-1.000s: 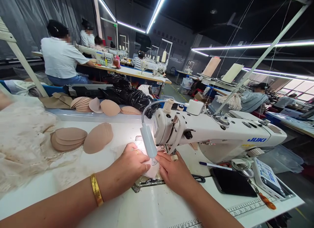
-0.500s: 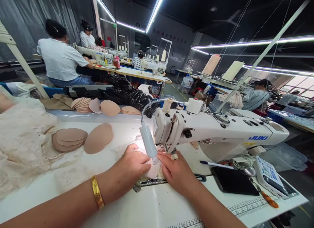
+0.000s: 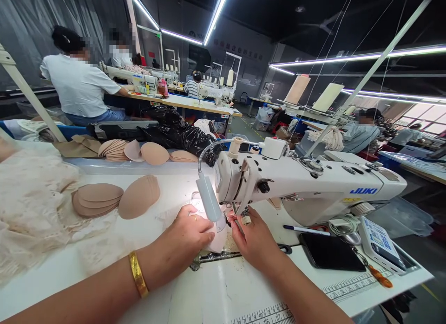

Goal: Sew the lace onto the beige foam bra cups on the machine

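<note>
My left hand (image 3: 191, 229) grips a pale pink fabric piece (image 3: 218, 240) on the bed of a white sewing machine (image 3: 278, 178). Its thumb lies over the fabric, and its other fingertips are partly hidden. Close to the presser foot, my right hand (image 3: 256, 236) has thumb and fingers drawn together. Whatever sits between those fingertips is too small to make out. A lamp with a bent metal neck (image 3: 210, 198) lights the spot and covers part of the fabric. The needle is hidden behind the lamp and fingers.
Stacked beige oval pads (image 3: 139, 196) and a heap of cream lace (image 3: 31, 208) lie to the left. On the right are a black phone (image 3: 332, 252), a pen (image 3: 306, 230) and a white control box (image 3: 381, 245). A seated person (image 3: 78, 82) works beyond.
My right hand has shifted off the fabric towards the presser foot, its fingers bunching together. My left hand stays on the fabric. The whole view has shifted slightly.
</note>
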The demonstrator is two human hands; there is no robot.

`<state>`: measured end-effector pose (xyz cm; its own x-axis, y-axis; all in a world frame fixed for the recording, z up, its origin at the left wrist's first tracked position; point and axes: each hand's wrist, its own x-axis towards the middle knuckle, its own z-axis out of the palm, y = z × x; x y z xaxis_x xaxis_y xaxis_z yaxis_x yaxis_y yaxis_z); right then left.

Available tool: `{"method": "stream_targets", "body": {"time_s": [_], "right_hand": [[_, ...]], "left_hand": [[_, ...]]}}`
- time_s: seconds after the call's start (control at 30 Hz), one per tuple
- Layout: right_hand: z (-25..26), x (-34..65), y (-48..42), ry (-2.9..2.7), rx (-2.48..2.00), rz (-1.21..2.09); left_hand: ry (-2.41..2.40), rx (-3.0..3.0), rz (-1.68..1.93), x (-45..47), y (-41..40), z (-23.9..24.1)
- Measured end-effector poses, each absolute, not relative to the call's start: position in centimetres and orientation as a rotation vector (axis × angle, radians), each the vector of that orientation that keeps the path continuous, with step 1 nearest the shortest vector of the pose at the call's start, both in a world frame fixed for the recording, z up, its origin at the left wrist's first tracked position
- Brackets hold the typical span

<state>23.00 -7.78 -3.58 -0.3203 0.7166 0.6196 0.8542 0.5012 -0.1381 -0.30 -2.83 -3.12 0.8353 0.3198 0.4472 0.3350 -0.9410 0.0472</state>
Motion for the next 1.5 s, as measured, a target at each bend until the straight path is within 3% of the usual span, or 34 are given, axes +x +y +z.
{"method": "stream_targets", "body": {"time_s": [1.0,1.5], "right_hand": [[-3.6,23.3,-8.1,-2.165,-1.285,-0.266],[-3.1,23.7,-9.3,-2.458,-1.177,0.106]], "left_hand": [[-0.539,-2.965,-0.73,-0.3,-2.7,-4.0],[-0.544,-2.949,-0.686,-0.1,-5.5,-3.2]]}}
